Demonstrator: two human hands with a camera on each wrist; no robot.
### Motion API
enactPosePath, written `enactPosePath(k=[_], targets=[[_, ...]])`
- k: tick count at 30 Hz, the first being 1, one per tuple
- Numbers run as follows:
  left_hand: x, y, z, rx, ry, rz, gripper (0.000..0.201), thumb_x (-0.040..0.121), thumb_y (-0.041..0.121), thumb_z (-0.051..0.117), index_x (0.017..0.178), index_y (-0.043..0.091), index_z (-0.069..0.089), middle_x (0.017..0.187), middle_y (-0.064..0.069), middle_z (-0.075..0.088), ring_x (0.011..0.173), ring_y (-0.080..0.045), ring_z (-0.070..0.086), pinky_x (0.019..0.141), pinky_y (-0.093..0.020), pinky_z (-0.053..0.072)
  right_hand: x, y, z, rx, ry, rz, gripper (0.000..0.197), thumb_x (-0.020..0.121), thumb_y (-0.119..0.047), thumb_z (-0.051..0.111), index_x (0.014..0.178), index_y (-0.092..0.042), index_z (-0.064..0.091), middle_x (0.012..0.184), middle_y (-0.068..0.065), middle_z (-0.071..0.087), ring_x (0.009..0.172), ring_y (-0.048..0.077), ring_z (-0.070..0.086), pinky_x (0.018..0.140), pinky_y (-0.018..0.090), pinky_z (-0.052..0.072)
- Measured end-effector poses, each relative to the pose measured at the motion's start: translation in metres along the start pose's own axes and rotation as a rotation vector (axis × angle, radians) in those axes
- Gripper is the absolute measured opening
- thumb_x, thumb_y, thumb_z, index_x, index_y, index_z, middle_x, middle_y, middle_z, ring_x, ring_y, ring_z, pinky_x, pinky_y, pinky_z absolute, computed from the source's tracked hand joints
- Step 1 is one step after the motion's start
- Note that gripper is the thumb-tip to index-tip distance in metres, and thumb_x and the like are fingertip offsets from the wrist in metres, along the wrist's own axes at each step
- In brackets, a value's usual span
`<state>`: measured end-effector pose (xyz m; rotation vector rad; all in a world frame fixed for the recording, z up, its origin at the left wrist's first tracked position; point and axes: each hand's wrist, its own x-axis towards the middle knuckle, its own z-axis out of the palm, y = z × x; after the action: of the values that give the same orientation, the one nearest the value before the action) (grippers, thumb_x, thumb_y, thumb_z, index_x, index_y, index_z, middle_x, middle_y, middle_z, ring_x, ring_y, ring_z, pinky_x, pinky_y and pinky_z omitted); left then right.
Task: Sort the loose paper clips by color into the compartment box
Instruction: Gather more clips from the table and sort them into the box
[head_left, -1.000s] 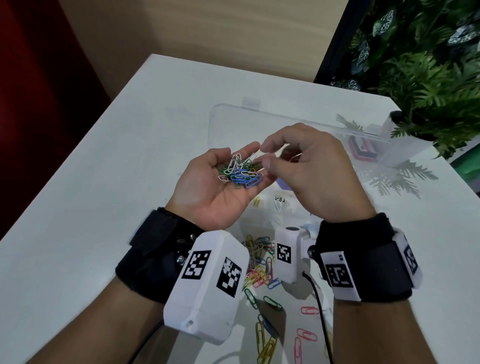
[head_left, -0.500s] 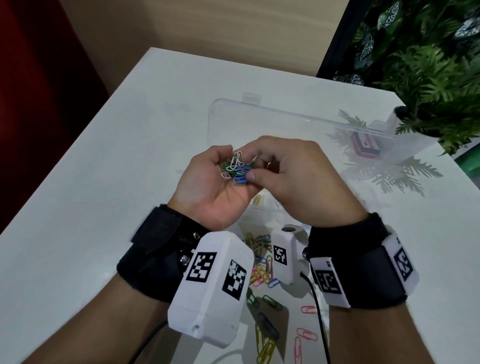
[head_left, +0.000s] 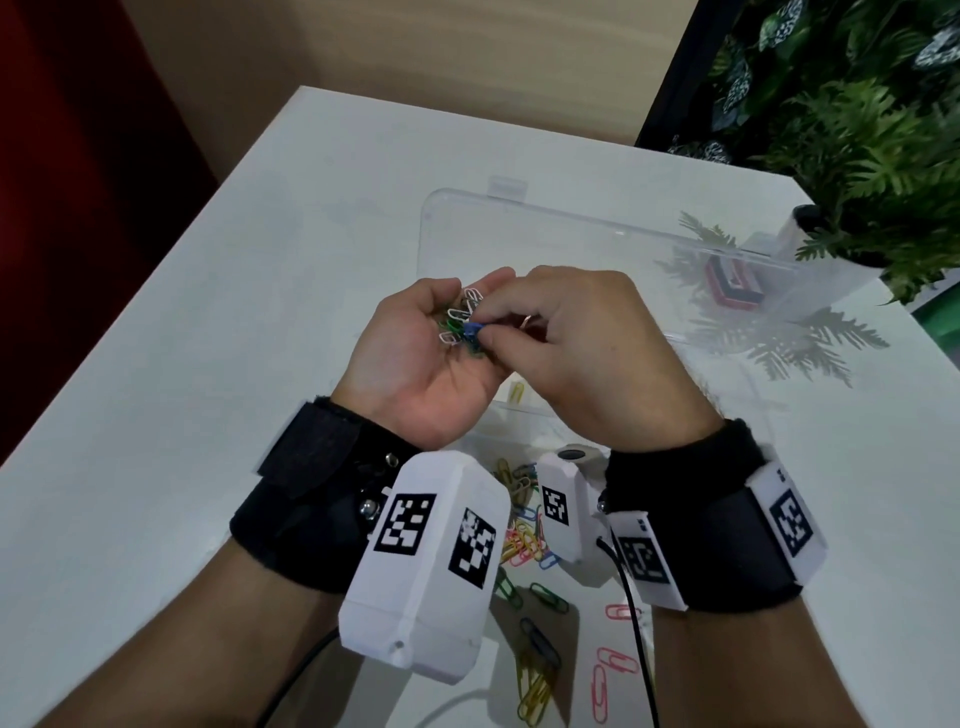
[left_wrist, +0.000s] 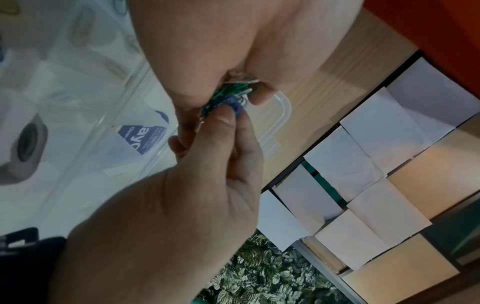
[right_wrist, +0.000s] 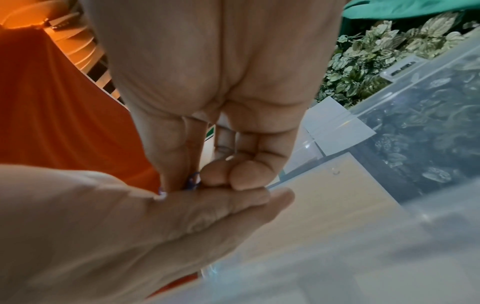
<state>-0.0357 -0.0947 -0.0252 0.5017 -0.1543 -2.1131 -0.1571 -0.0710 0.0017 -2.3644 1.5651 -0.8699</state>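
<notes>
Hands are meeting above the clear compartment box (head_left: 597, 228), which is sitting open on the white table (head_left: 218, 322) with its lid tilted back. The left hand (head_left: 415, 364) is lying palm up, fingers curled loosely round a small heap of paper clips (head_left: 460, 325) — white, green and blue ones showing. The right hand (head_left: 582, 353) is reaching into that heap from the right, thumb and forefinger pinching a blue clip (head_left: 472, 330) at the heap's edge; in the left wrist view the blue clip (left_wrist: 235, 105) is showing just past the thumb tip, still touching the green ones. More loose clips (head_left: 524, 525) — yellow, pink, green, blue — are lying scattered on the table under and between the wrists, near the box's front edge. One yellow clip (head_left: 516, 391) is showing in a front compartment just below the hands. A potted fern (head_left: 872, 171) is standing at the far right corner, beside the lid.
</notes>
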Motion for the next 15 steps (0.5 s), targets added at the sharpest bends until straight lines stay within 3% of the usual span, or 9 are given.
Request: enactPosePath(k=[3,6,8,10,13,15], targets=[[0.0,0.001,0.0,0.001,0.002,-0.007,0.035,0.097,0.02,0.032,0.109,-0.004,0.055,0.092,-0.023,0.066,0.076,-0.032,0.068,0.07,-0.038,0.06,0.0,0.003,-0.001,0.058,0.041,0.068,0.017,0.081,-0.017,0.065,0.092,-0.023,0.076,0.073,-0.015,0.058,0.071,0.005,0.054,0.066,0.007,0.036],[0.001,0.002,0.0,0.006,-0.009,-0.014,0.039,0.097,0.02,0.032,0.122,-0.004,0.05,0.109,-0.026,0.061,0.089,-0.036,0.066,0.083,-0.044,0.056,-0.002,0.005,-0.008,0.118,0.073,0.118,0.018,0.083,-0.015,0.065,0.094,-0.024,0.076,0.071,-0.019,0.059,0.065,-0.007,0.053,0.064,0.005,0.036],[0.0,0.004,0.002,0.007,-0.008,0.002,0.039,0.097,0.018,0.033,0.122,-0.004,0.053,0.116,-0.029,0.06,0.103,-0.039,0.062,0.095,-0.047,0.049,-0.003,0.007,-0.015,0.161,0.086,0.157,0.017,0.084,-0.013,0.064,0.091,-0.023,0.076,0.063,-0.024,0.059,0.061,-0.008,0.054,0.06,0.005,0.035],[-0.001,0.012,0.004,-0.01,0.001,0.042,0.038,0.097,0.017,0.033,0.115,-0.006,0.057,0.119,-0.034,0.058,0.11,-0.044,0.058,0.096,-0.051,0.046,-0.004,0.01,-0.019,0.201,0.098,0.2,0.016,0.084,-0.012,0.063,0.088,-0.022,0.075,0.056,-0.028,0.058,0.057,-0.005,0.054,0.058,0.006,0.035],[-0.003,0.031,0.004,-0.043,0.013,0.124,0.04,0.097,0.016,0.033,0.11,-0.009,0.061,0.114,-0.037,0.06,0.105,-0.048,0.058,0.097,-0.052,0.045,-0.004,0.018,-0.019,0.228,0.084,0.249,0.018,0.083,-0.01,0.063,0.089,-0.025,0.071,0.065,-0.016,0.064,0.059,0.006,0.058,0.063,0.021,0.046],[-0.005,0.039,0.002,-0.08,0.001,0.156,0.04,0.097,0.015,0.033,0.11,-0.01,0.061,0.112,-0.038,0.06,0.107,-0.049,0.057,0.1,-0.054,0.042,-0.005,0.027,-0.022,0.179,0.043,0.279,0.018,0.079,-0.009,0.064,0.086,-0.025,0.068,0.069,-0.007,0.067,0.062,0.013,0.059,0.063,0.025,0.047]])
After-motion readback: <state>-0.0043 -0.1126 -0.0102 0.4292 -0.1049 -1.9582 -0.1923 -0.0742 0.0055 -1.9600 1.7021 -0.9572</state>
